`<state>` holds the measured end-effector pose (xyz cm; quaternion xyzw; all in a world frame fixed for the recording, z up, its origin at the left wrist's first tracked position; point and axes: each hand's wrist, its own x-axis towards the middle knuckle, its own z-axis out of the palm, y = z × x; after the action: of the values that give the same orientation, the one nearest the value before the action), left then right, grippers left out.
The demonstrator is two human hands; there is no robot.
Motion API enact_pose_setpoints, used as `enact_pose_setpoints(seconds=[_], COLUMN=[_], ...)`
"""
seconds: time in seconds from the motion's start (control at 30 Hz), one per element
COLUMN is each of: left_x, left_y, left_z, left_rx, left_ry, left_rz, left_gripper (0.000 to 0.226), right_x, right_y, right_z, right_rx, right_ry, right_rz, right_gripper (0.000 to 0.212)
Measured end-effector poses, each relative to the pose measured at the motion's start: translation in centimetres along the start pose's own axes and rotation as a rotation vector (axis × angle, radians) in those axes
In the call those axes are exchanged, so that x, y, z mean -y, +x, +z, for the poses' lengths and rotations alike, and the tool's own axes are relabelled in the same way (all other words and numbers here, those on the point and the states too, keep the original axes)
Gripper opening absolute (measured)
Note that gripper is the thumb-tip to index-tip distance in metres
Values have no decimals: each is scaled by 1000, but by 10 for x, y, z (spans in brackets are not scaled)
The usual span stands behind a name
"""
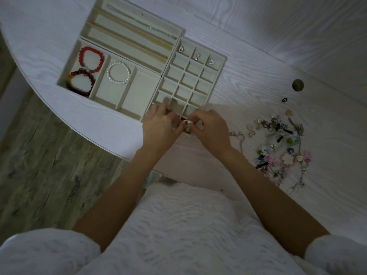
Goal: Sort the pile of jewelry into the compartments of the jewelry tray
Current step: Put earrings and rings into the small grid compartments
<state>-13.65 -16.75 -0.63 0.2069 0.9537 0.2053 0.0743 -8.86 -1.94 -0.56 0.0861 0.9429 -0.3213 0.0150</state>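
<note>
1. The white table (49,56) carries everything; I stand at its rounded edge, looking down.
2. The jewelry tray (225,62) sits ahead of me, and most of it is bare: only a chain (139,21) in the far long slot, a red bracelet (91,58) and a dark beaded bracelet (82,82) sharing the left compartment, and a pearl bracelet (118,73) in the next one.
3. The pile of jewelry (282,143) lies loose to my right, well apart from the tray, and looks large, so I judge the sorting is barely begun.
4. My left hand (160,126) and right hand (211,129) meet over the tray's near corner, fingers curled in, pinching something small and pale between them; I cannot tell what it is.
5. Three small silver pieces (197,56) fill the grid's far row, one to a cell.
</note>
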Motion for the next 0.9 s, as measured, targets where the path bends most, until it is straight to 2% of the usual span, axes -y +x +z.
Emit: enact_pose_setpoints(seconds=[0.13,0.23,0.33,0.43,0.53,0.7,0.9], left_x=[-3,-3,5,16,22,24,11], left_y=[0,0,0,-1,6,23,29], left_z=[0,1,3,4,4,1,3], left_rx=[11,-14,-88,-146,-111,-33,11], left_ry=[73,112,67,-53,-59,66,213], left_rz=[-1,36,59,156,288,447,455], left_gripper=[31,34,33,19,12,6,17], right_x=[1,-1,-6,-7,-4,3,10], right_y=[-3,-2,-1,-1,1,4,6], right_z=[7,7,1,-2,-1,0,4], right_rx=[-83,-80,-81,-82,-82,-78,-61], right_ry=[-107,-148,-167,-186,-194,-284,-450], right_rz=[-40,-26,-41,-66,-64,-139,-89], right_gripper=[12,19,19,13,8,4,10])
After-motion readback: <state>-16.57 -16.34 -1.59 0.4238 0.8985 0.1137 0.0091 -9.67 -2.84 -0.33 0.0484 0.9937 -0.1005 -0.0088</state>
